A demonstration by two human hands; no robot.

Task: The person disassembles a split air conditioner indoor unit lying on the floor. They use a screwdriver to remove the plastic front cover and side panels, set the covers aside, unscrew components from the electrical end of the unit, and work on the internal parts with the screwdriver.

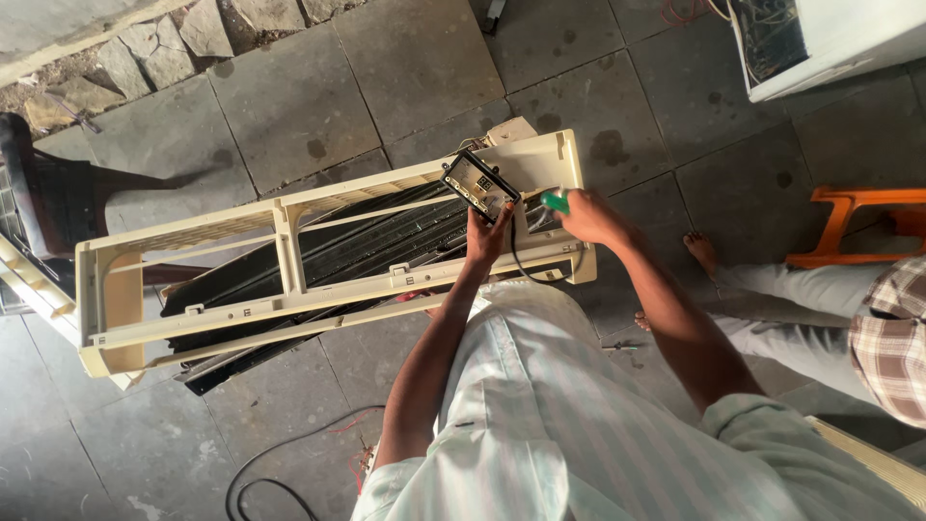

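- Where the view begins at 9 o'clock, a dark chair seat stands on the grey stone floor, touching the near end of the housing.
- Cream plastic air-conditioner housing lies tilted across the centre, running from 8 o'clock up to 1 o'clock; black coil fins show through its open frame.
- Black cable loops on the floor at 6 o'clock.
- Left hand, just above centre: grip clamped on the lower edge of a small black control board, which is held upright against the housing's right end; a black lead hangs from it.
- Right hand, just beside the left at 1 o'clock: grip closed around a green-handled screwdriver, its tip hidden behind the housing's end wall.
- White appliance casing sits at 1 o'clock, well apart.
- Orange stool stands at 3 o'clock; beside it another person's bare foot and a checked sleeve.
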